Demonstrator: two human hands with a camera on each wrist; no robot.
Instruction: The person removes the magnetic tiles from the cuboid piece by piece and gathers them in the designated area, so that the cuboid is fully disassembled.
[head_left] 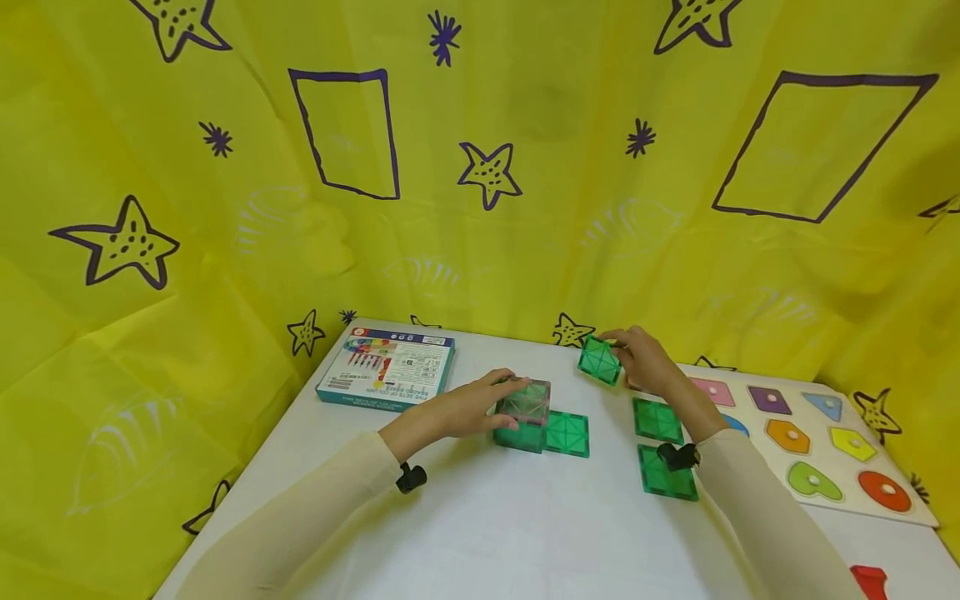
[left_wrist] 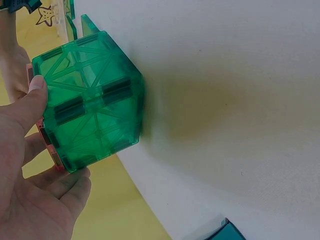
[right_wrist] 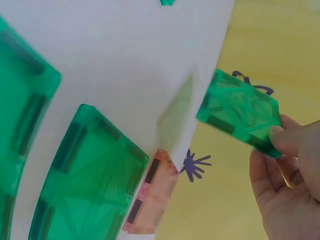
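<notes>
My left hand grips a translucent cube of magnetic tiles, its thumb and fingers at the edges of the pink tile on top. The cube's visible sides are green. Beside the cube, a green square tile lies flat on the table. Over toward the back, my right hand pinches one green square tile by its edge between thumb and fingers, raised off the table. Two more green tiles lie below that hand, and a pink tile lies beside them in the right wrist view.
A boxed bead set lies at the back left. To the right is a wooden shape puzzle board with coloured pieces. A red object shows at the lower right. A yellow patterned cloth hangs behind the white table.
</notes>
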